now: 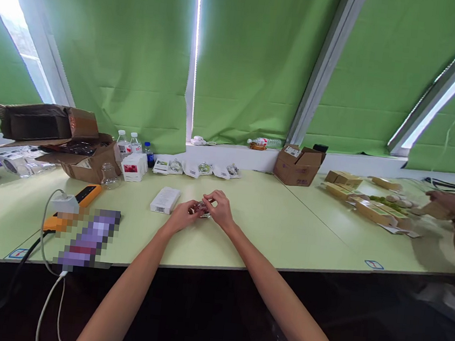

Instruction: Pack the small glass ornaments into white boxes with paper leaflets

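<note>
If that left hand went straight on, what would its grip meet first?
Likely the right hand, just past the small shiny item the left hand touches, though depth is unclear.

White box (165, 199), pale green table (282, 225)

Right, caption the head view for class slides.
Left hand and right hand hold a small shiny item near a white box.

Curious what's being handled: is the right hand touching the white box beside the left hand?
Apart: the head view shows the left hand and bare tabletop between right hand and white box.
</note>
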A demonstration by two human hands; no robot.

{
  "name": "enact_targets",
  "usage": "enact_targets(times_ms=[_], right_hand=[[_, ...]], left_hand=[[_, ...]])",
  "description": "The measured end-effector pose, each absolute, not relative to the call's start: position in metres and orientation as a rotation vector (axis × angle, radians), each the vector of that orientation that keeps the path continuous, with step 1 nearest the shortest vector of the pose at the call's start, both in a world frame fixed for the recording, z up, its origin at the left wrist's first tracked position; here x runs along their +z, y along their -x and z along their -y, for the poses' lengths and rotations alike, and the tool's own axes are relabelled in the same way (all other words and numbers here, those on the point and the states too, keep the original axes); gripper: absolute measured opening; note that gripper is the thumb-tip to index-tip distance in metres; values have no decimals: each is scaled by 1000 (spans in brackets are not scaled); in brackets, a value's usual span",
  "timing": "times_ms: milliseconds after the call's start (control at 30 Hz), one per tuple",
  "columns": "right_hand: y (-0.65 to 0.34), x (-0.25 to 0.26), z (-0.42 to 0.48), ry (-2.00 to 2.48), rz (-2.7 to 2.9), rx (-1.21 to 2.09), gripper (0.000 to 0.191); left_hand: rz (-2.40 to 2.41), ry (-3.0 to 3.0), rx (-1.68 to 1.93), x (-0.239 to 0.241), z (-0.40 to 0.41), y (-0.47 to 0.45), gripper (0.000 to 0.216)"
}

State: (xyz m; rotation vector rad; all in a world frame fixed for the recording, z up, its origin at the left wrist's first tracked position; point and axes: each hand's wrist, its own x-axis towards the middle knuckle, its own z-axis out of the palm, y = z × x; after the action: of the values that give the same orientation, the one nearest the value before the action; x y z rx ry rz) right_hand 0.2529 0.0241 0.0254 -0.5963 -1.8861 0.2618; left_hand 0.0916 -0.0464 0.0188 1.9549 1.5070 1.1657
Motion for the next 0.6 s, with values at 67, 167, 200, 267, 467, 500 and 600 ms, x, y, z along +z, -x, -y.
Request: enact_targets(times_ms=[67,167,200,267,467,500,600], right_hand=[[-253,26,-23,586,1895,247,8],[-254,26,-21,556,1897,241,9],[-253,26,-21,549,1895,247,10],[-253,25,-21,544,1895,265,11],[-253,26,-22,573,1905,259,10],[-253,26,-22,577,1908,257,10],[-253,27,-22,586,1908,261,8]], left_hand=[[-1510,-1957,1166,19,46,-92,35],[-1491,-1966,1165,18,45,-91,34],[-1485,-1967,1162,18,45,-91,34],[-1480,-1966,1159,18,45,-91,33],[-1477,-1969,1172,16,45,-90,33],[-1480,-1972,1173,16,45,-90,33],[-1480,-1981,1173,17,45,-90,33]])
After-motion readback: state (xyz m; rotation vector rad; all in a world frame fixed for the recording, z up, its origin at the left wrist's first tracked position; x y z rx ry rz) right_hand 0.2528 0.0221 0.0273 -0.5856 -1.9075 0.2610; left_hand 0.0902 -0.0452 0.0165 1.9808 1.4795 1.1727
